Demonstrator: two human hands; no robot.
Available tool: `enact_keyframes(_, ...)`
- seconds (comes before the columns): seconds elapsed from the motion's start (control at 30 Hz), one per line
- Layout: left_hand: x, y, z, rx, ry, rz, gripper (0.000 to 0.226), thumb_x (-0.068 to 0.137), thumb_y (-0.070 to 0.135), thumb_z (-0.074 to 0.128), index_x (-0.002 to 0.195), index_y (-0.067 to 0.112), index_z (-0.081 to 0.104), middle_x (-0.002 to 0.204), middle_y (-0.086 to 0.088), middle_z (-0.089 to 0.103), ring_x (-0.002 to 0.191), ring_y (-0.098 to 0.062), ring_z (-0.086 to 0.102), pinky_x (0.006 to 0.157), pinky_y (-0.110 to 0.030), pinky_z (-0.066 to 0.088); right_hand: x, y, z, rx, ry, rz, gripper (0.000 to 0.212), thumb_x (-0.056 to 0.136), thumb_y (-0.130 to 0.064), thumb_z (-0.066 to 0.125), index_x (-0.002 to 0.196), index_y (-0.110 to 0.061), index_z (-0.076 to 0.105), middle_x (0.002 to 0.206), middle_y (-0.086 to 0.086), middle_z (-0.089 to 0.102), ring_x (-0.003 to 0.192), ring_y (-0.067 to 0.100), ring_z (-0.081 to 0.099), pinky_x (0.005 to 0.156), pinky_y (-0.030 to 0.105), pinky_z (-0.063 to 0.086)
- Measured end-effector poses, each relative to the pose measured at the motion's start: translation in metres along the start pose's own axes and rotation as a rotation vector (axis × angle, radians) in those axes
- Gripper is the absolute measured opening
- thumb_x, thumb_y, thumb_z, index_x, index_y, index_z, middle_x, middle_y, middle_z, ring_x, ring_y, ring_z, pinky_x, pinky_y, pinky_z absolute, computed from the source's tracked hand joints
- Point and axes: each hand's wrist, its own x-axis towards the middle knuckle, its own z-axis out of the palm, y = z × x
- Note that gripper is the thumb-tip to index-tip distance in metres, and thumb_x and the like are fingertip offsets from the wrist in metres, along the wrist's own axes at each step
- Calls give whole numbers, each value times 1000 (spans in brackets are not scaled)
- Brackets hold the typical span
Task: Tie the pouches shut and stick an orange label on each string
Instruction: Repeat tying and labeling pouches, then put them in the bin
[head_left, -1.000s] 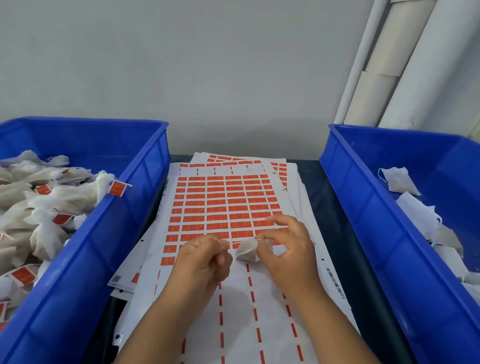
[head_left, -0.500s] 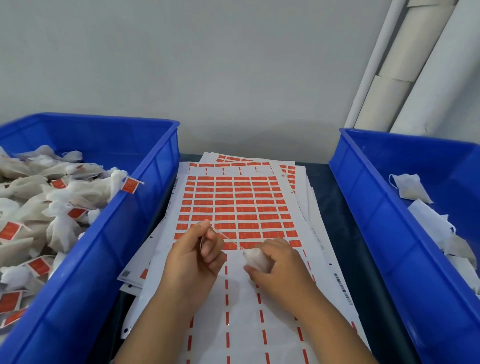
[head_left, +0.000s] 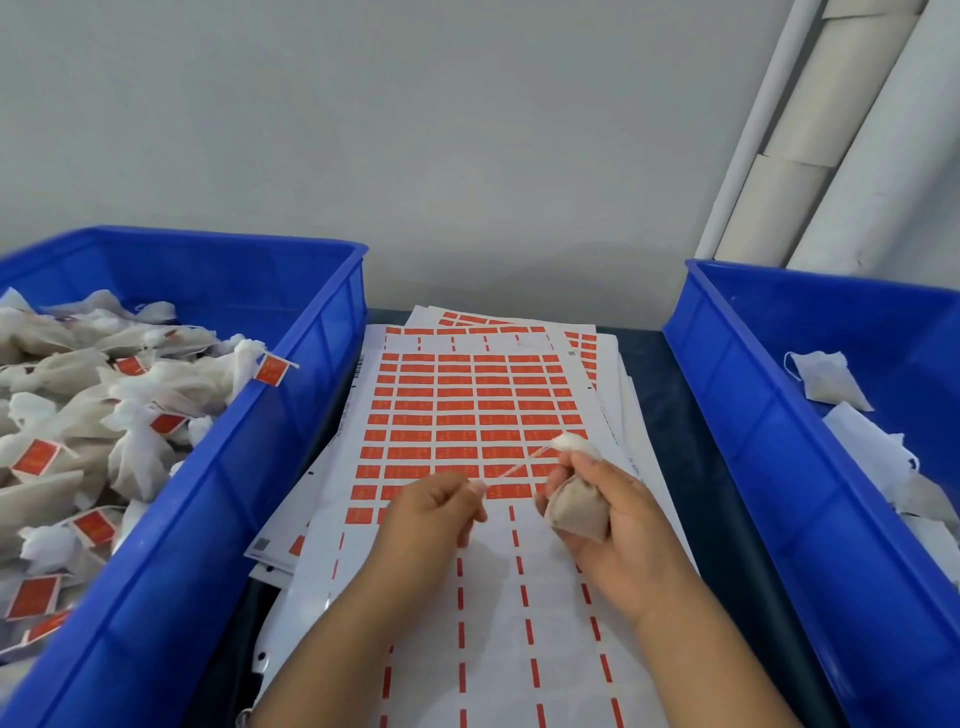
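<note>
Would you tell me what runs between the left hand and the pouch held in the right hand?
In the head view, a thin string stretches taut from the left hand to the gathered neck of the pouch, above the label sheet.

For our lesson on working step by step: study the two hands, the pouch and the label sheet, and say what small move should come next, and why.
Probably the left hand should reach to the label sheet and peel an orange label. The right hand grips the pouch, its neck looks gathered, and the taut string bears no label.
</note>
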Motion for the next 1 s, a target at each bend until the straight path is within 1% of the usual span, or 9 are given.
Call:
enact_keyframes(0.13,-8,-6,13,351,-147,217,28,93,41,48,68,32,58,63,15,56,62,-4,54,55,-11,36,1,3,1,-194,134,-35,25,71,-36,73,91,-22,76,108,0,70,106,23,62,92,45,53)
enact_keyframes(0.23,-9,-8,14,347,-143,317,26,92,43,48,68,35,56,63,19,57,64,1,55,54,-7,37,0,11,3,-596,227,-126,12,82,-38,70,89,-29,74,95,-16,67,93,13,61,75,26,53)
enact_keyframes(0.3,-10,-8,12,297,-93,379,26,92,41,49,67,35,54,64,26,56,69,8,53,53,-5,39,-2,12,5,-772,169,-165,17,83,-45,67,86,-30,72,84,-19,67,86,8,62,69,17,49)
enact_keyframes(0.4,-10,-8,9,251,-40,506,28,92,34,51,64,37,51,66,31,55,72,9,52,61,-3,39,-4,13,6,-905,-40,-140,34,83,-52,62,88,-20,71,89,-5,70,86,15,64,74,19,52)
enact_keyframes(0.53,-10,-9,8,245,76,594,22,88,40,47,65,40,47,66,21,51,78,7,50,65,-3,39,-4,14,6,-1009,-191,-110,18,92,-29,60,96,-14,68,97,5,68,92,21,63,83,30,56)
enact_keyframes(0.63,-8,-6,8,262,147,608,14,80,49,38,76,41,47,81,27,46,89,12,46,71,3,35,-6,14,7,-1001,-225,-120,16,92,-30,61,97,-18,68,101,1,68,96,17,62,79,21,53)
enact_keyframes(0.73,-6,-5,9,192,148,574,14,80,47,41,80,38,52,84,27,50,83,10,51,70,4,36,-4,13,4,-1002,-272,-96,22,90,-29,62,95,-8,68,97,13,66,90,24,63,81,32,55)
enact_keyframes(0.87,-6,-8,12,130,121,460,19,88,33,53,70,36,53,70,19,58,73,8,57,59,1,39,-6,13,5,-944,-327,-74,7,87,-24,67,83,-27,71,84,-5,70,82,9,65,66,16,53)
enact_keyframes(1.0,-4,-6,13,40,161,354,17,86,34,55,69,35,55,65,15,60,68,7,57,54,0,40,-5,18,7,-1006,-204,-173,13,84,-31,71,81,-36,59,82,-20,62,81,2,61,59,5,45)
